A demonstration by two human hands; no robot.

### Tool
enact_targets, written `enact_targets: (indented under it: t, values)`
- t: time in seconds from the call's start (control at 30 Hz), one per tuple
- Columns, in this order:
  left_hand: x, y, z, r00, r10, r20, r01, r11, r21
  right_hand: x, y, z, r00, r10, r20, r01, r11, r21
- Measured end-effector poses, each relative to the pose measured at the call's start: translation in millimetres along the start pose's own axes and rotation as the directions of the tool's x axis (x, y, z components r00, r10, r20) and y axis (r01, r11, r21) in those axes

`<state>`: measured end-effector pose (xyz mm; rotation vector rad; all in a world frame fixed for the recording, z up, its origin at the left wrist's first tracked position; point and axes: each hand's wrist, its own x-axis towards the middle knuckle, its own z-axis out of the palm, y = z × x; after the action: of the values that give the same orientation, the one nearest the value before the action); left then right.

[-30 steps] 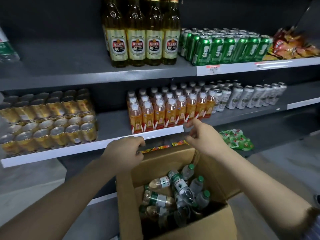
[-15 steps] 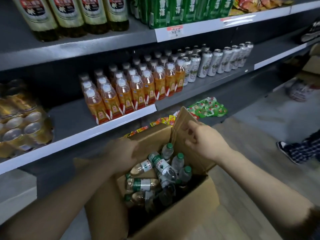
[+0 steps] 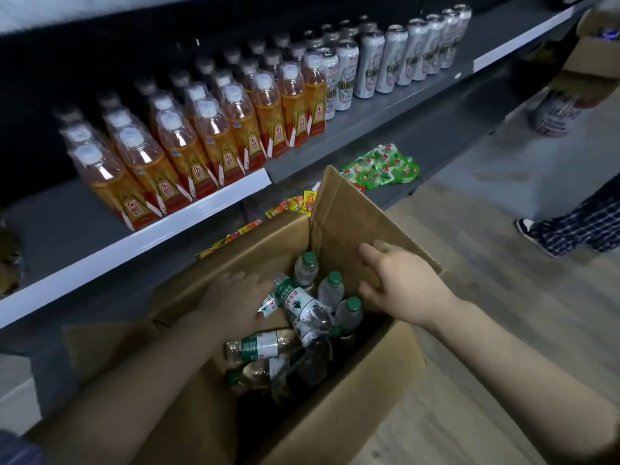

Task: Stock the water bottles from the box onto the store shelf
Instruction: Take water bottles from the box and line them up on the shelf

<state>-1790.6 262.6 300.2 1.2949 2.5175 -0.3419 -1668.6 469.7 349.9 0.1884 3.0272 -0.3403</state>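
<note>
An open cardboard box (image 3: 352,401) stands on the floor below the grey store shelf (image 3: 201,211). Inside lie several clear water bottles (image 3: 297,308) with green caps and green-white labels, some upright, some on their sides. My left hand (image 3: 231,302) reaches into the box and curls around one lying water bottle, whose label (image 3: 269,305) peeks out past my fingers. My right hand (image 3: 399,283) is at the box's raised right flap (image 3: 349,209), fingers apart, holding nothing.
Orange drink bottles (image 3: 214,139) and silver cans (image 3: 396,58) fill the shelf above the box. Green snack packs (image 3: 382,166) and small yellow packets (image 3: 295,204) lie on the lowest shelf. A person's leg in plaid trousers (image 3: 577,226) stands at right, near another box (image 3: 597,45).
My view has tilted down and right. My left hand dropped from the box's rim into the box onto a bottle. My right hand slid along the right flap.
</note>
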Motion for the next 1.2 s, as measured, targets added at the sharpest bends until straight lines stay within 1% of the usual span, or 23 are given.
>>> enact_targets:
  t: [0.07, 0.17, 0.27, 0.4, 0.53, 0.63, 0.7, 0.77, 0.83, 0.9, 0.93, 1.0, 1.1, 1.17, 1.2]
  values:
    - [14.5, 2.0, 16.7, 0.998, 0.017, 0.064, -0.019, 0.999, 0.034, -0.9, 5.1, 12.7, 0.999, -0.026, 0.027, 0.027, 0.999, -0.026]
    - [33.7, 6.1, 41.1, 0.991, 0.034, 0.128, -0.039, 0.999, 0.033, -2.2, 12.2, 33.5, 0.997, -0.078, 0.003, 0.078, 0.996, -0.044]
    - [49.7, 12.7, 62.4, 0.990, 0.052, 0.132, -0.056, 0.998, 0.025, -2.1, 21.1, 53.3, 0.997, -0.066, 0.031, 0.068, 0.996, -0.060]
    - [75.4, 18.9, 78.2, 0.994, 0.046, 0.096, -0.048, 0.999, 0.015, -3.8, 29.5, 77.8, 0.997, -0.077, -0.007, 0.076, 0.996, -0.042]
    - [95.3, 26.9, 93.8, 0.989, 0.045, 0.143, -0.051, 0.998, 0.041, -4.2, 37.9, 101.2, 0.995, -0.102, 0.015, 0.102, 0.995, -0.010]
    - [105.3, 31.5, 113.5, 0.980, 0.029, 0.195, -0.036, 0.999, 0.031, -4.3, 42.0, 114.3, 0.995, -0.104, -0.004, 0.104, 0.995, 0.008]
    - [111.7, 30.0, 127.1, 0.984, 0.045, 0.174, -0.050, 0.999, 0.020, -3.4, 43.7, 121.1, 0.994, -0.111, -0.007, 0.111, 0.994, 0.015]
    - [116.1, 28.2, 136.8, 0.990, 0.070, 0.123, -0.073, 0.997, 0.015, -1.3, 45.8, 125.4, 0.994, -0.109, 0.005, 0.109, 0.994, 0.014]
    - [122.2, 25.6, 145.4, 0.990, 0.139, -0.011, -0.138, 0.989, 0.044, 1.5, 47.6, 129.6, 0.994, -0.109, 0.003, 0.109, 0.994, -0.006]
    - [130.2, 21.0, 156.4, 0.978, 0.182, -0.101, -0.175, 0.982, 0.073, 4.7, 48.7, 133.8, 0.995, -0.102, 0.000, 0.102, 0.995, -0.017]
    - [133.7, 19.6, 162.2, 0.972, 0.205, -0.113, -0.200, 0.978, 0.059, 6.3, 49.5, 135.8, 0.995, -0.100, 0.001, 0.100, 0.995, -0.017]
    - [141.3, 17.2, 172.4, 0.963, 0.224, -0.147, -0.213, 0.973, 0.088, 9.7, 51.1, 140.1, 0.995, -0.102, 0.008, 0.103, 0.995, -0.017]
    - [152.0, 17.1, 183.5, 0.963, 0.229, -0.140, -0.217, 0.972, 0.094, 15.1, 52.2, 144.5, 0.994, -0.109, 0.009, 0.109, 0.994, -0.016]
    - [155.0, 23.7, 184.3, 0.975, 0.217, -0.049, -0.212, 0.974, 0.079, 18.4, 51.4, 146.9, 0.994, -0.111, -0.002, 0.111, 0.994, -0.015]
    - [156.9, 26.3, 185.7, 0.977, 0.210, -0.031, -0.208, 0.977, 0.043, 20.0, 50.9, 147.9, 0.994, -0.112, -0.004, 0.112, 0.994, -0.008]
